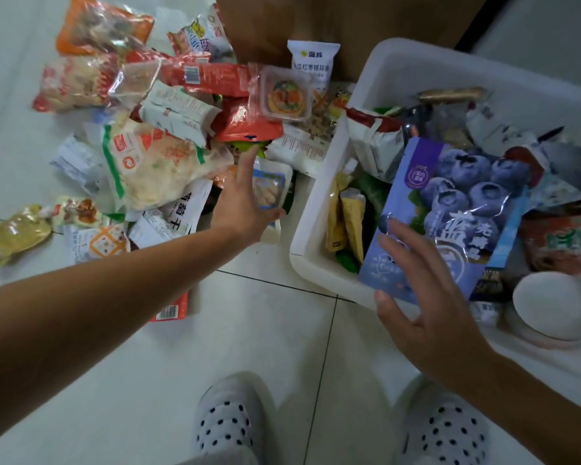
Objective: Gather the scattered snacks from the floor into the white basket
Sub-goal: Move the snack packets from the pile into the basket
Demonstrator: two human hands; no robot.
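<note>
L hand spread, fingers just over small pale-blue plastic pouch; R hand splayed, fingertips touching purple blueberry bag atop white plastic basket

Left hand and right hand reach forward, fingers spread.

white basket: right side off-frame; blueberry pouch: contents beneath hidden

One wide-angle camera, worn on the head, looks steeply down from close above the tiled floor. The slippers lie at the frame's bottom, the white basket fills the right, and the snack pile the upper left.
</note>
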